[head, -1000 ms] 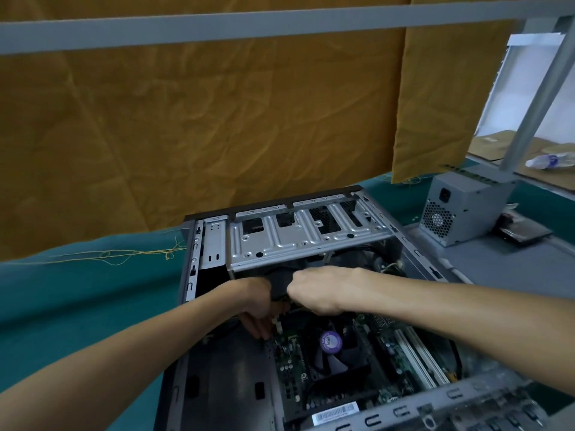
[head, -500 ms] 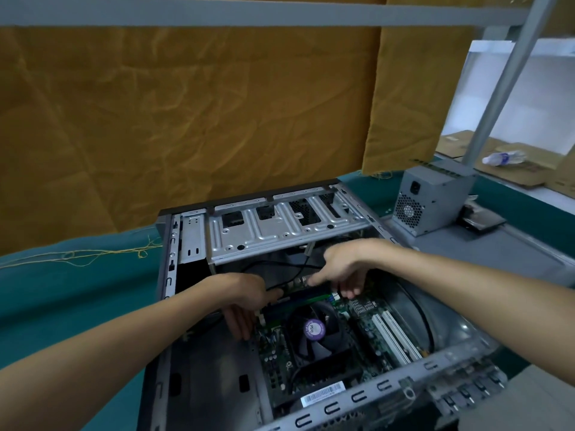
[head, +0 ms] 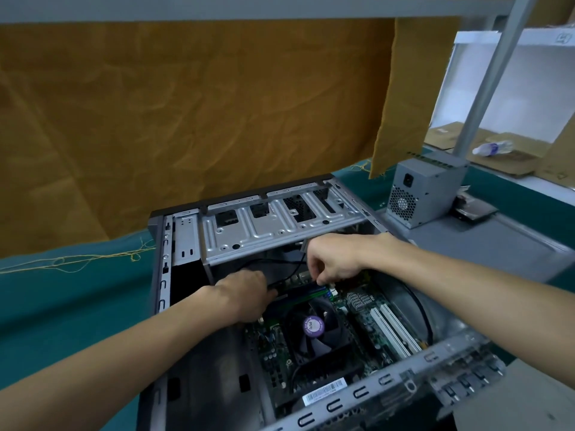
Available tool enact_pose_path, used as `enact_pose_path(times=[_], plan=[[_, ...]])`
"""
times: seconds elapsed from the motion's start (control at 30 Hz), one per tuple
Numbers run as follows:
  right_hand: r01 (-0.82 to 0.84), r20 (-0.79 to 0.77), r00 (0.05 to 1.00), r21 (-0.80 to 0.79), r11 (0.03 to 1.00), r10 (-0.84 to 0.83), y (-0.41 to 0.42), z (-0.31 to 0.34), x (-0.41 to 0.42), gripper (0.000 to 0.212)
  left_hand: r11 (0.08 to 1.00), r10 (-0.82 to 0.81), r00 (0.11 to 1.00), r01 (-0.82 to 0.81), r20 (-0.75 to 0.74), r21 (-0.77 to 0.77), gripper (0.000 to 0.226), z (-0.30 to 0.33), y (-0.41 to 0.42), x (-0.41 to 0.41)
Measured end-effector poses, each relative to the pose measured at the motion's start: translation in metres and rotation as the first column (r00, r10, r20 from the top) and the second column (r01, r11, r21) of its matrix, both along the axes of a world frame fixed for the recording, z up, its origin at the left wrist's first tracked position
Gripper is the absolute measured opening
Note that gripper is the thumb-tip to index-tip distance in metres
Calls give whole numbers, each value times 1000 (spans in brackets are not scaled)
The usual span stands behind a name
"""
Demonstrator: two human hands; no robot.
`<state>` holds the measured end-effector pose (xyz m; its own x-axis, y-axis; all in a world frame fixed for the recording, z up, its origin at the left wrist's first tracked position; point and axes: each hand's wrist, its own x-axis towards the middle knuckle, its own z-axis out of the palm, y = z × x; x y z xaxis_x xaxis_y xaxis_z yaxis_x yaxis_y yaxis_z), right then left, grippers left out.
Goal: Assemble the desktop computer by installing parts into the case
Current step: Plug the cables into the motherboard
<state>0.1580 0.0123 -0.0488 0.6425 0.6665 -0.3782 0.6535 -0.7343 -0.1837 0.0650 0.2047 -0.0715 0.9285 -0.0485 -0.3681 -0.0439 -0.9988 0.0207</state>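
Note:
An open grey computer case [head: 174, 244] lies on its side on the table, its green motherboard [head: 364, 315] exposed. A black CPU fan with a purple label [head: 313, 327] sits mid-board. Just above the fan a long memory module [head: 303, 292] lies across the board. My left hand [head: 245, 295] presses its fingers on the module's left end, beside a black cable [head: 280, 262]. My right hand [head: 334, 262] curls over the right end, fingertips pinching down at it. A silver drive cage [head: 273, 228] spans the case behind both hands.
A grey power supply [head: 423, 194] stands on the case's side panel [head: 485, 244] at the right, with a flat dark part [head: 476, 209] beside it. Teal cloth [head: 62, 300] covers the table. Ochre fabric [head: 186, 119] hangs behind. A slanted metal post [head: 491, 73] rises at the right.
Both hands have separated from the middle of the case: the left stays low at the module's left end, the right has moved right to its other end. The camera view shifted.

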Motion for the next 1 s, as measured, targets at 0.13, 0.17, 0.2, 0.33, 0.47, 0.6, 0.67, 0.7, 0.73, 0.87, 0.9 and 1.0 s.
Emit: enact_pose_path(times=[0.13, 0.17, 0.2, 0.33, 0.47, 0.6, 0.67, 0.7, 0.73, 0.87, 0.9, 1.0], plan=[[-21, 29, 999, 22, 1000, 20, -3, 1, -2, 4, 1000, -22, 1000, 22, -9, -5, 41, -1, 3, 6], [-23, 34, 999, 35, 999, 22, -4, 0, -2, 3, 1000, -26, 1000, 26, -17, 3, 38, -1, 2, 6], [-26, 38, 999, 43, 999, 25, -4, -1, -2, 2, 1000, -30, 999, 30, -20, 8, 36, -1, 2, 6], [-22, 46, 999, 39, 999, 20, -3, -4, -1, 3, 999, -35, 999, 35, -36, 5, 37, 1, 3, 6], [-2, 30, 1000, 42, 999, 1, -6, -5, 1, 4, 999, -43, 998, 43, -49, 13, 39, 4, 1, 6], [-13, 31, 999, 45, 999, 12, -4, -3, 0, 4, 1000, -27, 998, 27, -51, 1, 45, 6, 1, 6], [-18, 34, 999, 49, 999, 16, -4, -3, 0, 4, 1000, -22, 998, 22, -58, 2, 46, 8, 1, 6], [-17, 35, 999, 56, 998, 15, -4, -3, -1, 4, 1000, -20, 998, 20, -59, 5, 45, 8, 0, 5], [-18, 38, 999, 61, 998, 16, -5, -2, -1, 5, 1000, -17, 998, 17, -59, 5, 45, 9, -1, 5], [-55, 71, 996, 68, 996, 50, -7, 0, -4, 4, 1000, -13, 997, 14, -71, 14, 44, 10, -1, 3], [-55, 68, 996, 72, 996, 50, -7, 1, -5, 5, 1000, -13, 997, 14, -75, 15, 45, 10, -1, 3], [-42, 62, 997, 70, 997, 37, -8, 3, -6, 9, 1000, -6, 996, 7, -84, 11, 40, 11, -1, 4]])
